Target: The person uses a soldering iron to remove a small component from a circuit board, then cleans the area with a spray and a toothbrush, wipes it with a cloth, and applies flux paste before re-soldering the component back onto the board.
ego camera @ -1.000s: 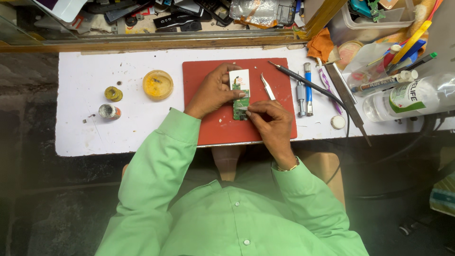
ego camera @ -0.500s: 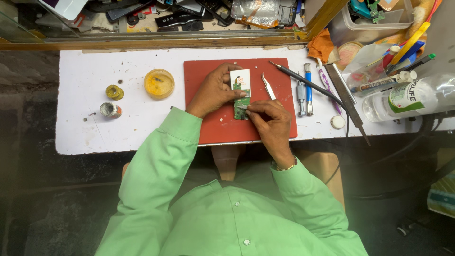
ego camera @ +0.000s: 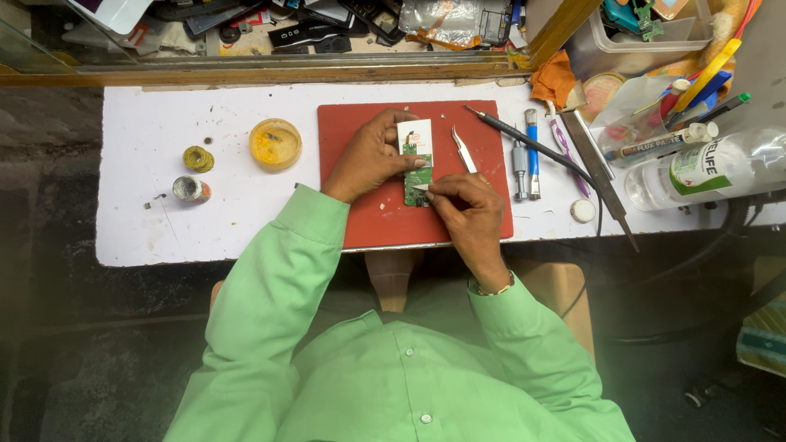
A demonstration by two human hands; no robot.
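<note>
A small green circuit board [ego camera: 416, 187] with a white panel [ego camera: 416, 137] at its far end lies on a red mat [ego camera: 483, 214]. My left hand [ego camera: 370, 155] presses down on the board's left side and holds it flat. My right hand [ego camera: 467, 209] pinches a small thin tool, its tip touching the board's lower right edge. Both sleeves are light green.
Metal tweezers [ego camera: 463, 150], a soldering iron [ego camera: 524, 141] and a blue tool [ego camera: 532, 160] lie right of the board. A yellow flux tin [ego camera: 275, 144], solder spool [ego camera: 197, 158] and small jar [ego camera: 191, 190] sit left. A clear bottle [ego camera: 716, 169] and clutter fill the right.
Almost nothing differs; my right hand has shifted very slightly on the board's edge while my left hand keeps holding the board.
</note>
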